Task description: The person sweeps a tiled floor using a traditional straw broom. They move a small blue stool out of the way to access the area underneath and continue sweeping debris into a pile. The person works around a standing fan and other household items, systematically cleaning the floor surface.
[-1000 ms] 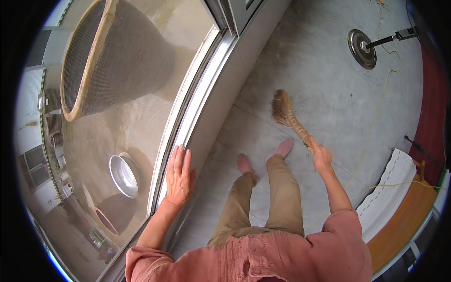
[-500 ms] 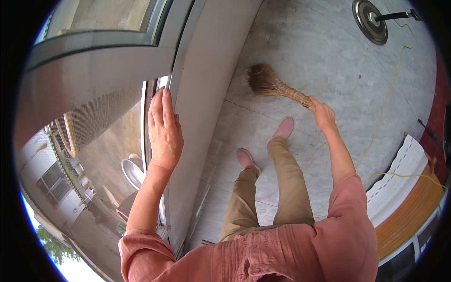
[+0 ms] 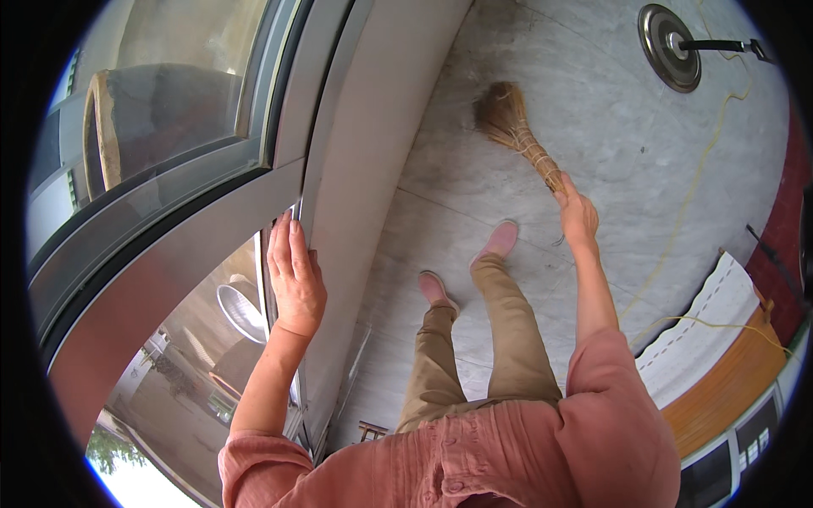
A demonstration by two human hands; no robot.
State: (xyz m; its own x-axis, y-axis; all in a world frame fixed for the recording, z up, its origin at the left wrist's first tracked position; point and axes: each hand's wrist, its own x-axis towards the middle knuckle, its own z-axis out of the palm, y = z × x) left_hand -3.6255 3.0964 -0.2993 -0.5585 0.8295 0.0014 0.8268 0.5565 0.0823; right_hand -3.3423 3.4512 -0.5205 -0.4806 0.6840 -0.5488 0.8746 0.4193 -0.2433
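Broom: short straw hand broom point(image 3: 515, 135), bristle head point(image 3: 500, 112) spread on the pale stone floor point(image 3: 593, 144) at the far centre, bound handle slanting right and nearer into the right hand.
Right hand: right hand point(image 3: 577, 213) at the end of an outstretched arm, fingers point(image 3: 566, 188) wrapped tight round the handle's near end (the grip hides the end of the handle).
Left hand: left hand point(image 3: 295, 271) laid flat, palm down, on the grey window frame point(image 3: 356, 203) at the left, holding nothing; fingers point(image 3: 286, 239) straight and close together, tips pointing far, beside the narrow gap at the sash edge.
Window: glass pane point(image 3: 186, 110) left of the frame, giving onto a large round vessel point(image 3: 127, 110) outside; lower pane point(image 3: 195, 372) shows a round metal bowl point(image 3: 241, 311) and distant ground below.
Person: salmon-pink shirt point(image 3: 474, 457) at the near edge, tan trousers point(image 3: 491, 347), pink shoes point(image 3: 501, 239) on the floor between the frame and the broom arm.
Floor, far right: round metal base point(image 3: 667, 35) with a dark rod, well apart from the broom; thin yellow cord point(image 3: 703, 161) trailing nearer across the stone.
Right edge: white cloth point(image 3: 703, 322) lying on an orange-brown ledge point(image 3: 728, 381).
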